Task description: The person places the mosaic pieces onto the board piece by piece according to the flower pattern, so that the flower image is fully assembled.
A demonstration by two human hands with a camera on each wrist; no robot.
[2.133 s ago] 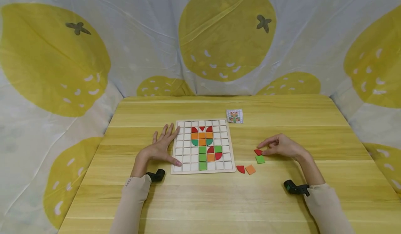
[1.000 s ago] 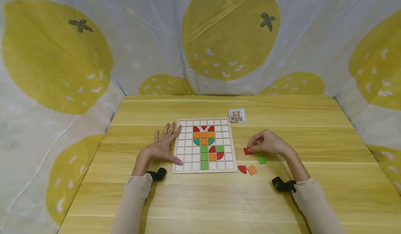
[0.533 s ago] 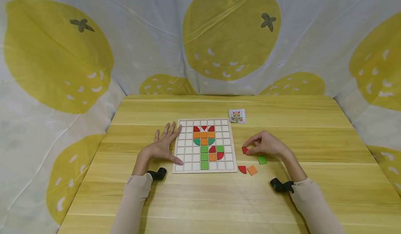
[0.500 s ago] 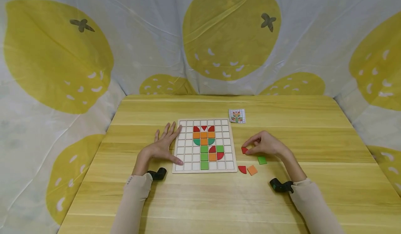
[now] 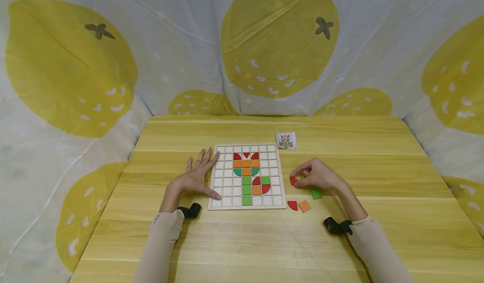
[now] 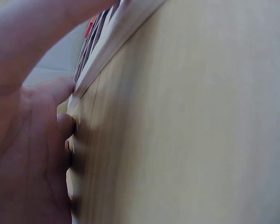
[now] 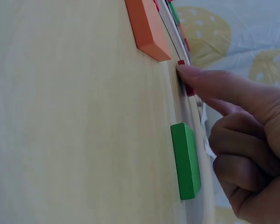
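My right hand [image 5: 315,174] pinches a red quarter-circle tile [image 5: 293,181] between thumb and index finger, right of the board; the right wrist view shows this red tile [image 7: 190,88] at the fingertips. My left hand [image 5: 197,175] lies spread at the left side of the wooden grid board [image 5: 221,182], thumb and index finger touching its edge. On the board, red, orange, green and teal tiles form a flower shape, with a leaf of red, green and orange pieces right of the stem. Nearest the right hand on the table is a green square tile [image 5: 316,194].
Another red quarter-circle tile [image 5: 292,205] and an orange square tile [image 5: 304,206] lie by the board's lower right corner. A small printed card [image 5: 286,140] with a flower pattern lies beyond the board's upper right corner. A lemon-print cloth [image 5: 181,56] hangs behind the table.
My right hand has drawn the red quarter-circle tile leftward, away from the green square and closer to the board. The left hand keeps its place on the board.
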